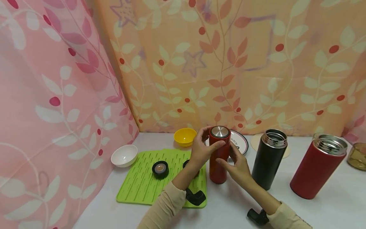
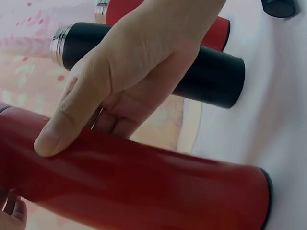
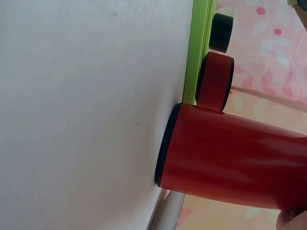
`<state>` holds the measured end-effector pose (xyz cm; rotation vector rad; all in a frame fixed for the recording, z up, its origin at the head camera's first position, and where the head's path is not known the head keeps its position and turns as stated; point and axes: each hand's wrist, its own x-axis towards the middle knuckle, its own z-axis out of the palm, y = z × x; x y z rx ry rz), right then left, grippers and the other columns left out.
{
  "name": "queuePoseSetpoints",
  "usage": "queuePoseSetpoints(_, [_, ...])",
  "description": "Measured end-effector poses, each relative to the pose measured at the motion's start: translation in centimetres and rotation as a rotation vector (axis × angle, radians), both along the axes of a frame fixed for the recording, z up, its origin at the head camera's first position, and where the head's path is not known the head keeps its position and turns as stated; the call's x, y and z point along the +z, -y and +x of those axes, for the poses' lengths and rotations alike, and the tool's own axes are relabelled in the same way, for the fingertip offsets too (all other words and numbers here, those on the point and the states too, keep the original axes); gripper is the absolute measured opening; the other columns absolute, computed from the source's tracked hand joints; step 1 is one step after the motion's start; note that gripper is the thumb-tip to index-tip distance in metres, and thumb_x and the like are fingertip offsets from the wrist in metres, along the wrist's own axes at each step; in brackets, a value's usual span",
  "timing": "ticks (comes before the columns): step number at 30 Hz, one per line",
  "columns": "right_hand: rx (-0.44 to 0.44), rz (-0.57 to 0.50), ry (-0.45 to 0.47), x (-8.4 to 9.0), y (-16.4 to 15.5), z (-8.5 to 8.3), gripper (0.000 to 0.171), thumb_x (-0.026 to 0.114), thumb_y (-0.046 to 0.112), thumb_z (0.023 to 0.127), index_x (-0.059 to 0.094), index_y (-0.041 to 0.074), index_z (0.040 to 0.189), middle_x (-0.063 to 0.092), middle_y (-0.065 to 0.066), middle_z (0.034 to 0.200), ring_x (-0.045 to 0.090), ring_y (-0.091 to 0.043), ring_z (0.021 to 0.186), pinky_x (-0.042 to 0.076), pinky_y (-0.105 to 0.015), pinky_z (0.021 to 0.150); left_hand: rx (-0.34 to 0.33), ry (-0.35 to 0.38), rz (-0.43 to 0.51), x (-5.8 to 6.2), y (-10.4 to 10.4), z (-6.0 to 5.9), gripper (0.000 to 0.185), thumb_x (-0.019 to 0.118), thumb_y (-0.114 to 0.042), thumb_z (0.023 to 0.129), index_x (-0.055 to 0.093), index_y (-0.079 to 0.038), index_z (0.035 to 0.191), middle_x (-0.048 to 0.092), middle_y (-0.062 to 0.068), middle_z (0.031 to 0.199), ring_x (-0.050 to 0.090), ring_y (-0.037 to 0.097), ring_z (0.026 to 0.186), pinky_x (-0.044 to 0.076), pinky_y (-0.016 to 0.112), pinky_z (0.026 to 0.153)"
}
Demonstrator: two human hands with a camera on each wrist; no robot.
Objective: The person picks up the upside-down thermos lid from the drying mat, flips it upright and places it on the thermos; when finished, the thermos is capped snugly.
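A closed red thermos flask [image 1: 218, 165] with a silver-topped lid [image 1: 220, 131] stands upright on the white table. My left hand [image 1: 202, 149] grips its upper part from the left, thumb across the front just below the lid. From the right, my right hand [image 1: 239, 167] holds the body a little lower, its thumb [image 2: 53, 136] lying along the red side in the left wrist view. The fingers behind the flask are hidden. In the right wrist view the flask's black base [image 3: 168, 143] meets the table.
Left of the flask lies a green mat [image 1: 137, 190] bearing a black lid [image 1: 160, 169] and a red lid [image 3: 216, 81]. Open black [image 1: 268, 162] and red [image 1: 315, 168] flasks stand right. Behind are a yellow bowl [image 1: 185, 137] and a plate [image 1: 241, 143]; a white bowl [image 1: 124, 156] sits left.
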<state>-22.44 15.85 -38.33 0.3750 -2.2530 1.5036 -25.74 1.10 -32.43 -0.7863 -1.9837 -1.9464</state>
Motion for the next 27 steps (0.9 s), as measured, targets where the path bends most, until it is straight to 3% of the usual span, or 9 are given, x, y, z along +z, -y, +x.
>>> queuePoseSetpoints(6, [-0.001, -0.008, 0.023, 0.0, 0.0, -0.1, 0.078, 0.07, 0.026, 0.081, 0.028, 0.01, 0.144, 0.043, -0.015, 0.14, 0.047, -0.031, 0.124, 0.041, -0.037, 0.095, 0.017, 0.058, 0.006, 0.2, -0.3, -0.1, 0.062, 0.077, -0.034, 0.072, 0.05, -0.01, 0.123, 0.053, 0.006, 0.121, 0.055, 0.016, 0.105, 0.045, 0.031, 0.097])
queuePoseSetpoints(11, [0.011, -0.029, 0.019, 0.0, 0.0, 0.0, 0.077, 0.072, 0.024, 0.08, 0.029, 0.01, 0.143, 0.045, -0.014, 0.139, 0.048, -0.029, 0.124, 0.041, -0.038, 0.096, -0.072, 0.081, -0.025, 0.3, 0.5, -0.6, 0.059, 0.074, -0.028, 0.076, 0.052, -0.012, 0.128, 0.06, 0.009, 0.12, 0.059, 0.018, 0.106, 0.048, 0.033, 0.094])
queuePoseSetpoints(16, [0.009, -0.04, 0.004, 0.0, -0.1, 0.0, 0.077, 0.073, 0.023, 0.079, 0.031, 0.01, 0.142, 0.048, -0.012, 0.136, 0.051, -0.027, 0.121, 0.042, -0.038, 0.095, -0.146, 0.056, -0.041, 0.4, 1.0, -0.5, 0.062, 0.068, -0.026, 0.082, 0.044, -0.01, 0.136, 0.057, 0.014, 0.127, 0.055, 0.023, 0.114, 0.046, 0.031, 0.097])
queuePoseSetpoints(19, [0.004, -0.037, -0.002, 0.0, -0.1, -0.2, 0.076, 0.073, 0.023, 0.078, 0.032, 0.011, 0.141, 0.049, -0.013, 0.135, 0.052, -0.027, 0.12, 0.043, -0.038, 0.095, -0.117, 0.04, -0.035, 0.2, 0.8, -0.3, 0.068, 0.067, -0.032, 0.082, 0.038, -0.008, 0.139, 0.052, 0.012, 0.133, 0.052, 0.022, 0.119, 0.042, 0.032, 0.101])
queuePoseSetpoints(22, [-0.004, -0.035, 0.007, 0.1, -0.1, -0.2, 0.075, 0.073, 0.023, 0.079, 0.033, 0.01, 0.14, 0.049, -0.013, 0.135, 0.052, -0.029, 0.12, 0.043, -0.039, 0.094, -0.07, 0.073, 0.029, 0.1, 0.2, -0.1, 0.076, 0.071, -0.037, 0.078, 0.037, -0.009, 0.139, 0.049, 0.009, 0.135, 0.049, 0.019, 0.121, 0.039, 0.033, 0.104])
queuePoseSetpoints(27, [-0.01, -0.034, 0.04, 0.3, -0.1, 0.0, 0.075, 0.073, 0.025, 0.079, 0.032, 0.011, 0.14, 0.047, -0.013, 0.137, 0.05, -0.029, 0.121, 0.042, -0.038, 0.095, 0.016, 0.115, 0.114, 0.2, -0.9, 0.5, 0.074, 0.078, -0.033, 0.07, 0.04, -0.011, 0.129, 0.051, 0.003, 0.125, 0.051, 0.016, 0.114, 0.041, 0.032, 0.102])
